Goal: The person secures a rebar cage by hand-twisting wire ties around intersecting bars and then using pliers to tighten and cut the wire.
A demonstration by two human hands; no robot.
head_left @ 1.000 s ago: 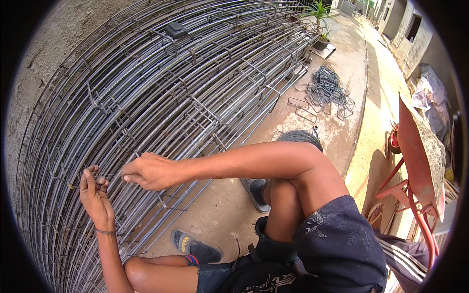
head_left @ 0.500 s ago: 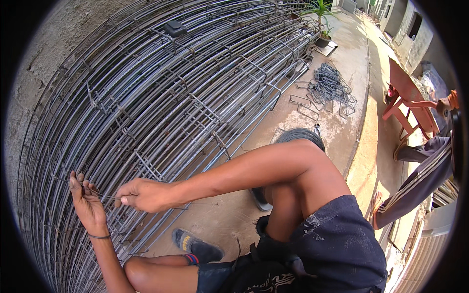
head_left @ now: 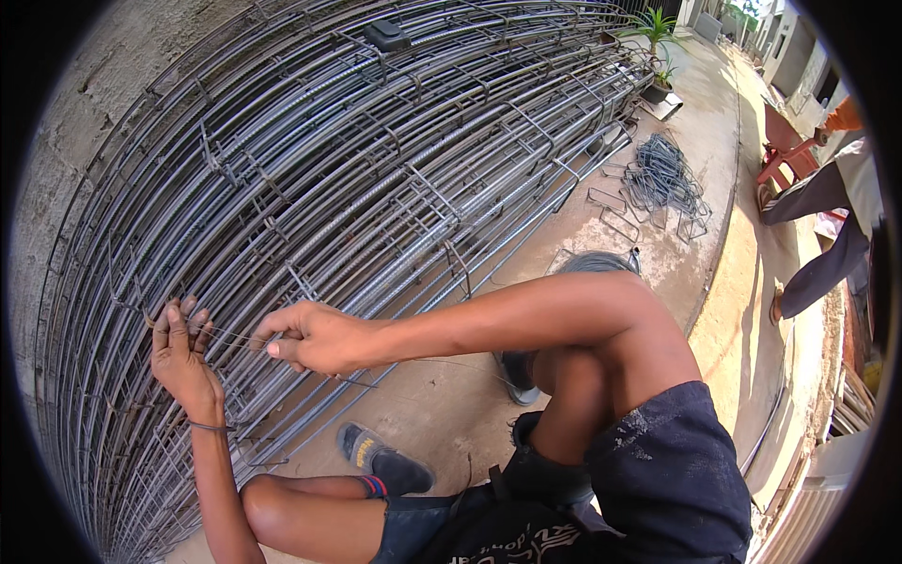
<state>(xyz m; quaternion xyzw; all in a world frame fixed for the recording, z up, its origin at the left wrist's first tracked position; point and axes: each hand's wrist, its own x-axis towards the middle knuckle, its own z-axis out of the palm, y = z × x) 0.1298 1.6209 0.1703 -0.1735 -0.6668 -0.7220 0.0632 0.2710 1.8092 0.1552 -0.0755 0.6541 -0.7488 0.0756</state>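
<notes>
My left hand (head_left: 186, 362) is at the lower left of the stacked steel rebar cages (head_left: 395, 160), fingers curled on a thin wire (head_left: 230, 336). Just to its right, my right hand (head_left: 315, 338) pinches the same wire, which stretches between the two and trails on toward the right. Both hands are over the bars. A dark block-like object (head_left: 385, 35) lies on top of the cages, and a coil of wire (head_left: 594, 261) is on the ground behind my right arm.
A pile of bent steel stirrups (head_left: 662, 179) lies on the concrete path (head_left: 686, 282). Potted plants (head_left: 658, 89) stand beyond the cages. At the right, another person's dark-trousered legs (head_left: 817, 268) are on the path by a red wheelbarrow (head_left: 785, 150). A rough wall (head_left: 80, 122) backs the cages.
The other person has stepped into view and moved up the path, with the red wheelbarrow moving farther away. My hands shifted down, then back up, still holding the wire. The view has shifted slightly.
</notes>
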